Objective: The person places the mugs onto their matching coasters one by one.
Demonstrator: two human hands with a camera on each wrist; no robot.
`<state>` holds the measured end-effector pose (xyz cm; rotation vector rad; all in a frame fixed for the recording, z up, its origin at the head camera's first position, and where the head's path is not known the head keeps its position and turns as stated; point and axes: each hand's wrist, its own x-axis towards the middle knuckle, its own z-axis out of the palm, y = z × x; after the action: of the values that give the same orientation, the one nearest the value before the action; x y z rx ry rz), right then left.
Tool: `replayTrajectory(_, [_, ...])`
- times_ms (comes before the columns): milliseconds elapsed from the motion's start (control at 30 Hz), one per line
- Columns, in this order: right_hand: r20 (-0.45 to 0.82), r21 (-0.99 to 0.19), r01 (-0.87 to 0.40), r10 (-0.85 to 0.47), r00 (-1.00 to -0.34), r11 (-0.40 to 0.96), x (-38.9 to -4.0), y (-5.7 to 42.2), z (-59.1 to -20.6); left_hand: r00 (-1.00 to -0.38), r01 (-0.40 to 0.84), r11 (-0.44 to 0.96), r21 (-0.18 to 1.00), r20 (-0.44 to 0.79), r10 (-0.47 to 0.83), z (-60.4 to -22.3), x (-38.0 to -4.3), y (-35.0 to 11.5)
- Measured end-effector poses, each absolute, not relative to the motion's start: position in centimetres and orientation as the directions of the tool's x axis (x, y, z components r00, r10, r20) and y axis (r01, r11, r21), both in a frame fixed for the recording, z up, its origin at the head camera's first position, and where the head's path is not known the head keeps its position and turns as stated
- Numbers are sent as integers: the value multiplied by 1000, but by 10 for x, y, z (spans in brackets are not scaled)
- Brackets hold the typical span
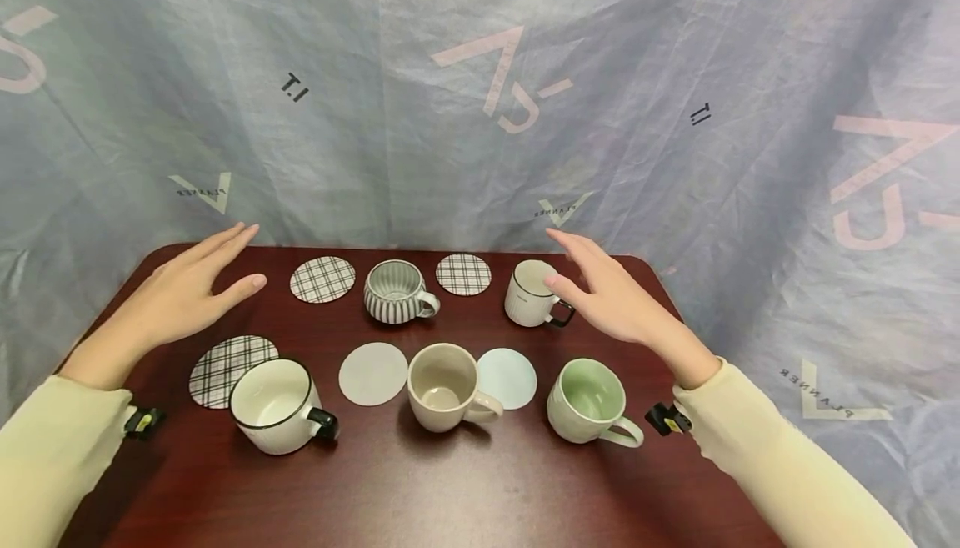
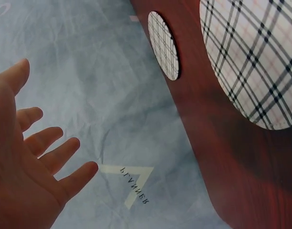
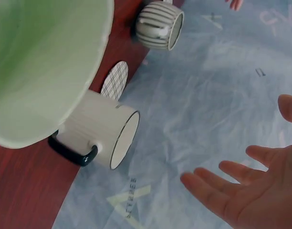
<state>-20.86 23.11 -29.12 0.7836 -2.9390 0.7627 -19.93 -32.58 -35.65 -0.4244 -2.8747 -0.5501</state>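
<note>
- Hovering over the table (image 1: 450, 498), left hand (image 1: 183, 289) and right hand (image 1: 611, 294) hold nothing; fingers loosely extended, thumbs apart.
- Tall white mug (image 1: 527, 302), near far-right corner: upright, long axis vertical, below right hand toward left edge; black handle (image 3: 69, 152) faces right edge. Right hand clearly nearer.
- Left hand by far-left corner; plaid coaster (image 1: 322, 279) inward, along far edge; wide white mug (image 1: 273, 414) toward near edge.

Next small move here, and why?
Probably lower the right hand to the white mug at the far right: that hand is open and holds nothing, the mug is the one nearest it in the head view, and the checked coaster beside the mug bears nothing.
</note>
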Motion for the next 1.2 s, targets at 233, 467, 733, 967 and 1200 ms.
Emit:
replayTrajectory(233, [87, -567, -450, -493, -866, 690, -218, 213, -285, -935, 343, 870, 355, 223, 277, -361, -212, -322])
replayTrajectory(467, [-15, -705, -347, -502, -865, 618, -226, 192, -283, -938, 343, 850, 399, 186, 292, -365, -223, -322])
replayTrajectory(733, [-93, -826, -223, -516, -852, 517, -241, 171, -290, -936, 351, 834, 425, 178, 303, -371, -234, -320])
replayTrajectory(967, [-131, -834, -198, -533, -836, 516, -248, 152, -295, -933, 361, 824, 436, 181, 312, -375, -242, -317])
replayTrajectory(1200, [-148, -824, -205, -551, -822, 528, -257, 139, -298, -932, 363, 816, 450, 168, 322, -377, -254, -315])
